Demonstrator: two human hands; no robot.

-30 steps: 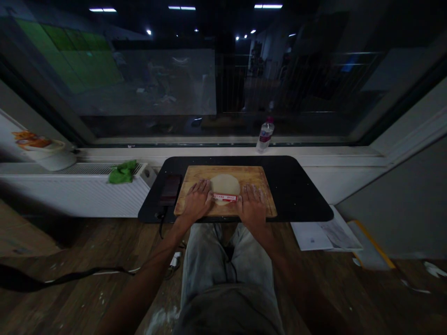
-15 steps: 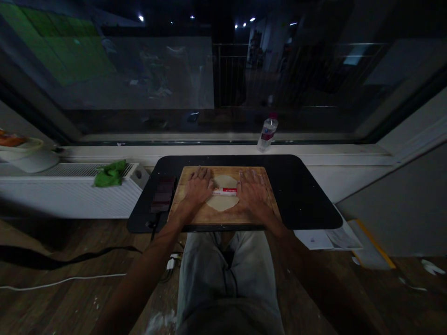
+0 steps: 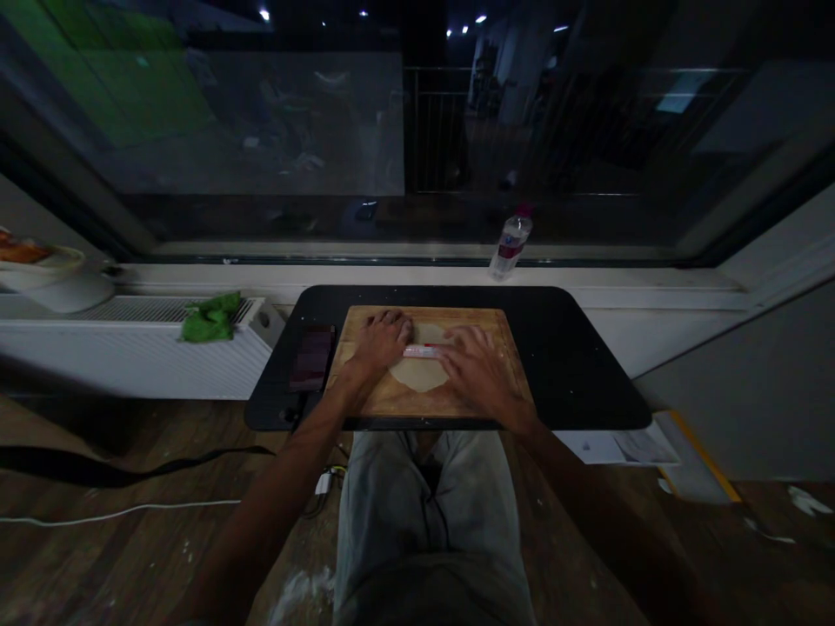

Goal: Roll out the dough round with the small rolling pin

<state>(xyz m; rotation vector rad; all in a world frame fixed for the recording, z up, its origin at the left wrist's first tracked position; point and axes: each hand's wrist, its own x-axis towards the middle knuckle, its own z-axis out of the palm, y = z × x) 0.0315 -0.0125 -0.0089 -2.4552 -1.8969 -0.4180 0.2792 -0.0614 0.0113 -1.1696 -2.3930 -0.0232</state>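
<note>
A flat round of pale dough (image 3: 418, 374) lies on a wooden board (image 3: 397, 404) on a small black table (image 3: 574, 365). A thin red-and-white roller (image 3: 424, 351) lies across the dough's far part. My left hand (image 3: 382, 341) rests flat on the roller's left end, fingers stretched out. My right hand (image 3: 475, 369) presses flat on its right end, slightly blurred, fingers spread.
A dark phone-like block (image 3: 311, 357) lies on the table left of the board. A water bottle (image 3: 511, 244) stands on the window sill behind. A green cloth (image 3: 210, 317) sits on the white radiator. Papers (image 3: 626, 448) and cables (image 3: 117, 474) lie on the wooden floor.
Both hands have pushed the roller away from me across the dough, from its near edge to its far part. The view has tilted down slightly.
</note>
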